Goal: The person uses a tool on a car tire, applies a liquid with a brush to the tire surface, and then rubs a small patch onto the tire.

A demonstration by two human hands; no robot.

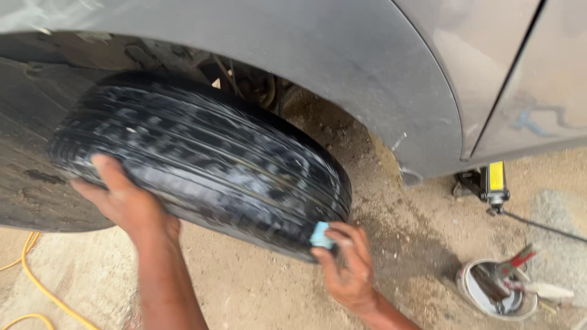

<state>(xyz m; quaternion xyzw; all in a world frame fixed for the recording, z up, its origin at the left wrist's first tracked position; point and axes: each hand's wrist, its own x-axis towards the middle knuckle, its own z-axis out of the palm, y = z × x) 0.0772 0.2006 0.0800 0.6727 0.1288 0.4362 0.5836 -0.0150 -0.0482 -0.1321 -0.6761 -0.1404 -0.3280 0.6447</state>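
Two hands point(128, 205) on one tyre point(202, 159)

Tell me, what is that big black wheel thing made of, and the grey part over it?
The tyre looks like black rubber, matte and dusty, with grooves cut in its tread. The car body above it seems to be painted metal: smooth grey with a dull shine, though the picture alone cannot settle that. The left hand and right hand press on the tyre.
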